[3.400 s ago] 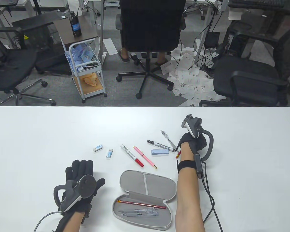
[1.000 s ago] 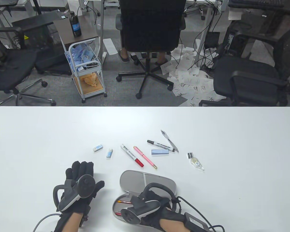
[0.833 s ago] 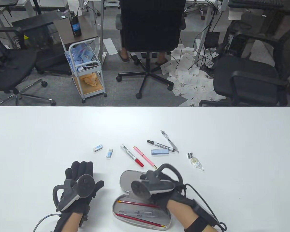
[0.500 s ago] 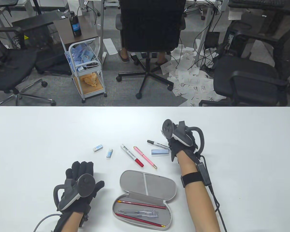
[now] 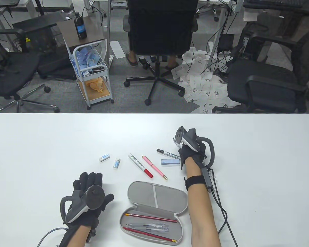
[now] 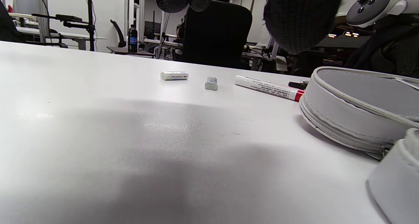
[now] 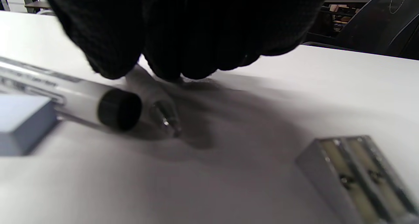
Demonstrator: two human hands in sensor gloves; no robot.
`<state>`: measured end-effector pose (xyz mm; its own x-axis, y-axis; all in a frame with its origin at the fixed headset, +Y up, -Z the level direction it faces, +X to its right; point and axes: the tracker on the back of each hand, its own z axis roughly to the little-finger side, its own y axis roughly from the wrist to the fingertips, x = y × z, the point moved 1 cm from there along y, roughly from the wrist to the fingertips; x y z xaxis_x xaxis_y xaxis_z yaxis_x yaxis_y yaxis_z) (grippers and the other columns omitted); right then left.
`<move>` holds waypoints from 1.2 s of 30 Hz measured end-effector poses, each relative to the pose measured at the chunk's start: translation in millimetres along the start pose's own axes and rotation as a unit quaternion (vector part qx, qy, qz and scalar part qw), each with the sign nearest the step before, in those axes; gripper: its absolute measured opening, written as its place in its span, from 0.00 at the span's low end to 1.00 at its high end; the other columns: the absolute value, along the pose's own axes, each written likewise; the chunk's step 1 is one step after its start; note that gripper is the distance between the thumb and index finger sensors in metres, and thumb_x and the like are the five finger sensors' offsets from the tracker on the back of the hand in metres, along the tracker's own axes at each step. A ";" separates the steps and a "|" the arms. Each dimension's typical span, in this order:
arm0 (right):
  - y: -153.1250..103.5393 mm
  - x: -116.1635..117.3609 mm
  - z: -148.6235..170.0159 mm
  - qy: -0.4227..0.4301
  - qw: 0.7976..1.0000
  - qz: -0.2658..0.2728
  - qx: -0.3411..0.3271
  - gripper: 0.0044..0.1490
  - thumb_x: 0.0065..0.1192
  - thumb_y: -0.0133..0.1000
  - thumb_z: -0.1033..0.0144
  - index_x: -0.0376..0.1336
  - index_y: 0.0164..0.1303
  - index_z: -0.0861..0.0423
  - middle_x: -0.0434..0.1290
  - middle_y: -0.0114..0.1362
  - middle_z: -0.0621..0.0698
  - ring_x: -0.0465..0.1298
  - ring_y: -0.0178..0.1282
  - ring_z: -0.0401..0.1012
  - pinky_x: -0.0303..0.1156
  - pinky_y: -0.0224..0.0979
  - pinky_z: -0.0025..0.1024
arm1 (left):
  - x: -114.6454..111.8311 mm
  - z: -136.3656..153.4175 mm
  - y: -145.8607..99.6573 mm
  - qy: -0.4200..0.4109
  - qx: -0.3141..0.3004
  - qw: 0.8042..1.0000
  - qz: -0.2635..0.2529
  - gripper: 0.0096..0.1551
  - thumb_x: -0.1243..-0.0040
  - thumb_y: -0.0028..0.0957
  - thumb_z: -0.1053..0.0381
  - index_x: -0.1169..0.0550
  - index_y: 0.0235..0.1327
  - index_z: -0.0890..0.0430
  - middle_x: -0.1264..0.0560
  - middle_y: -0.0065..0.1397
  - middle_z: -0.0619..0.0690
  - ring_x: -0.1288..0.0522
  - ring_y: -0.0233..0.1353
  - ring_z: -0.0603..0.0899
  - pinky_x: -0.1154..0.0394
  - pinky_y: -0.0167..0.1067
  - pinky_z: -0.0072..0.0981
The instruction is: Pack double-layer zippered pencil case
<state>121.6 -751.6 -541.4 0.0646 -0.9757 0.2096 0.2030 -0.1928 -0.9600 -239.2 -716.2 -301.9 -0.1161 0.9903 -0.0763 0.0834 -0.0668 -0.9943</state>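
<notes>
The grey pencil case lies open near the front edge. Its tray holds two red pencils and some clear pens. My right hand is curled down over a clear pen behind the case. In the right wrist view its fingertips press on the pen, whose metal tip sticks out and rests on the table. My left hand lies flat and empty on the table to the left of the case; the case also shows in the left wrist view.
Loose on the table are two erasers, a red-capped marker, a pink pen, a black-capped marker and a blue-grey block. A metal sharpener lies right of my right hand. Chairs stand beyond the far edge.
My right hand laid a second red pencil in the case, then moved back and closed over the clear pen. My left hand shifted slightly forward and right.
</notes>
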 end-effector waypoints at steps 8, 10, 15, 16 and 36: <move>1.3 0.0 -11.1 -0.031 0.999 -0.013 -0.018 0.26 0.67 0.54 0.48 0.71 0.59 0.49 0.76 0.64 0.49 0.73 0.65 0.49 0.71 0.70 0.44 | -0.5 -0.3 0.5 -0.002 -0.003 1.000 0.006 0.56 0.33 0.57 0.35 0.42 0.88 0.63 0.44 0.87 0.66 0.54 0.82 0.76 0.57 0.72 0.68; -3.1 -5.8 -8.5 -0.024 0.999 0.013 -0.024 0.27 0.67 0.54 0.48 0.70 0.59 0.50 0.76 0.64 0.49 0.72 0.65 0.49 0.71 0.70 0.44 | -0.9 -0.3 0.9 -0.004 -0.004 1.000 0.006 0.56 0.33 0.57 0.35 0.42 0.88 0.63 0.44 0.87 0.66 0.54 0.82 0.76 0.57 0.72 0.68; -40.8 -40.4 -6.5 0.008 0.991 0.093 -0.097 0.28 0.68 0.53 0.44 0.71 0.56 0.50 0.77 0.62 0.49 0.74 0.62 0.49 0.73 0.67 0.44 | -1.4 -1.0 1.7 -0.005 -0.007 1.000 0.007 0.56 0.34 0.57 0.35 0.42 0.88 0.63 0.44 0.87 0.66 0.55 0.82 0.77 0.57 0.72 0.68; -49.4 -44.9 -7.8 0.018 0.988 0.100 -0.118 0.28 0.69 0.53 0.44 0.72 0.56 0.50 0.77 0.61 0.49 0.75 0.61 0.49 0.73 0.66 0.44 | -1.1 -1.2 1.8 -0.005 -0.008 1.000 0.006 0.56 0.34 0.57 0.35 0.42 0.88 0.63 0.44 0.87 0.66 0.55 0.82 0.77 0.57 0.72 0.68; -235.1 -8.4 -65.1 0.016 0.859 0.015 -0.511 0.26 0.67 0.51 0.41 0.74 0.53 0.45 0.80 0.59 0.45 0.77 0.57 0.45 0.76 0.62 0.39 | -3.2 -4.9 0.9 -0.004 -0.016 1.000 0.018 0.56 0.34 0.57 0.36 0.43 0.88 0.63 0.45 0.88 0.66 0.55 0.82 0.77 0.57 0.72 0.68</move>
<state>9.8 -704.9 -329.6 0.0239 -0.9809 0.1928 -0.7633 -0.1425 -0.6301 -233.9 -718.9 -302.1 -0.1204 0.9862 -0.1134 0.1202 -0.0989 -0.9878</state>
